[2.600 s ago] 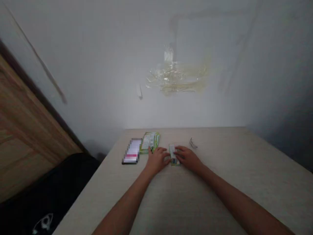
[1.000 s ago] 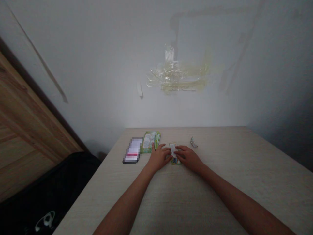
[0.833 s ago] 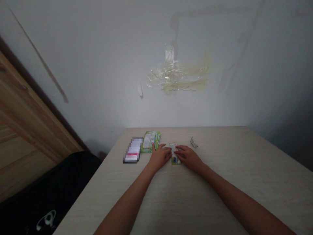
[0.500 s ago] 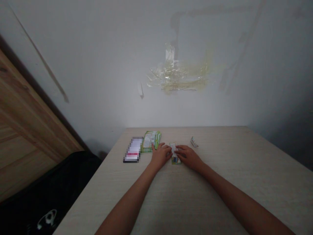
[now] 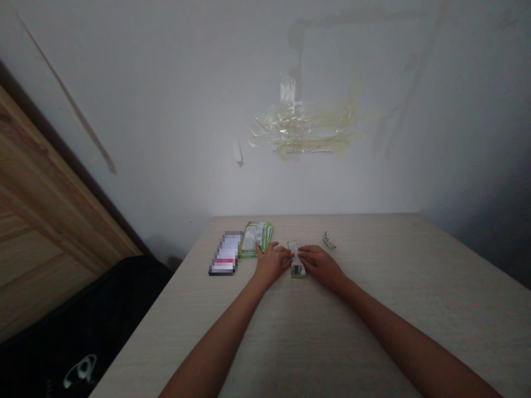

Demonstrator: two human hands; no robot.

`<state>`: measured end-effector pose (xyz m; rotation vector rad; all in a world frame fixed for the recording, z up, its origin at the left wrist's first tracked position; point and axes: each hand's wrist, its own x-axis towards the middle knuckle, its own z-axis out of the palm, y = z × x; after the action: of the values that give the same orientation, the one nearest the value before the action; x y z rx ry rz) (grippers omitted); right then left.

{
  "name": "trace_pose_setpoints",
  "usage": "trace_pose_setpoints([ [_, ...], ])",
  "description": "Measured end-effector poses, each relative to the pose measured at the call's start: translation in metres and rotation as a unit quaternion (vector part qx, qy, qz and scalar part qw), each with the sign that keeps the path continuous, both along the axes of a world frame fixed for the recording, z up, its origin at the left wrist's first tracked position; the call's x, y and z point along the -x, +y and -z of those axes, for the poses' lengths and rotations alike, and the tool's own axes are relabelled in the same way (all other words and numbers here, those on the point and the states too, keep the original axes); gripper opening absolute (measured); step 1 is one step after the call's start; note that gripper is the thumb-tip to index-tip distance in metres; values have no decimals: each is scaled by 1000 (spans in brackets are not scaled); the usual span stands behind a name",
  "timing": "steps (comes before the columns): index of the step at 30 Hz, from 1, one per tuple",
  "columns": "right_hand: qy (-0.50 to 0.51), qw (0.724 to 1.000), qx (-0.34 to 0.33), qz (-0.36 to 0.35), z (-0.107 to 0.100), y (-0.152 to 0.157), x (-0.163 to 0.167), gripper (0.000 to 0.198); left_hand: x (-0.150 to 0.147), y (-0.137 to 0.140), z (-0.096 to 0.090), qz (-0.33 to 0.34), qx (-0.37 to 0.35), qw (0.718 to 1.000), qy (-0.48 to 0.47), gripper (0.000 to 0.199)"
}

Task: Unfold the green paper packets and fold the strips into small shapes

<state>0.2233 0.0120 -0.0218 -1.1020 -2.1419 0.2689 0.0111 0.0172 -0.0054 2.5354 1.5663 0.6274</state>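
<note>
A narrow printed paper (image 5: 296, 270), whitish with green edges and a dark blue patch at its near end, lies on the table between my hands. My left hand (image 5: 272, 262) has its fingertips pressed on the paper's left edge, thumb side toward me. From the other side, the fingers of my right hand (image 5: 321, 263) press together on the right edge. The paper looks folded lengthwise, but the fingers hide part of it. Just beyond my left hand lies a pile of green and white printed sheets (image 5: 251, 236), partly covered by its outer fingers.
A phone (image 5: 226, 254) with a blurred screen lies left of the pile. A small crumpled or folded printed piece (image 5: 329, 240) sits beyond my right hand. The table (image 5: 373, 309) meets a wall (image 5: 174, 110) with old tape. A dark bag (image 5: 124, 298) and wooden panel (image 5: 50, 182) stand left.
The fingers of my right hand have shifted slightly, and the paper between my hands looks a little narrower. The pile, phone and small piece stay where they were.
</note>
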Motion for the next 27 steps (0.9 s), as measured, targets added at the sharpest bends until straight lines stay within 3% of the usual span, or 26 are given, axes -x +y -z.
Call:
trace_pose_setpoints([
  [9,-26,999,-38,-8,-7,-7,-1,27,0,-1,-1,0,1,1000,4,21],
  [17,-73,996,-8,45,-6,-6,0,28,0,-1,-2,-4,4,1000,16,23],
  [27,-20,996,23,87,-4,-5,-3,22,-1,-1,0,-6,6,1000,-8,22],
])
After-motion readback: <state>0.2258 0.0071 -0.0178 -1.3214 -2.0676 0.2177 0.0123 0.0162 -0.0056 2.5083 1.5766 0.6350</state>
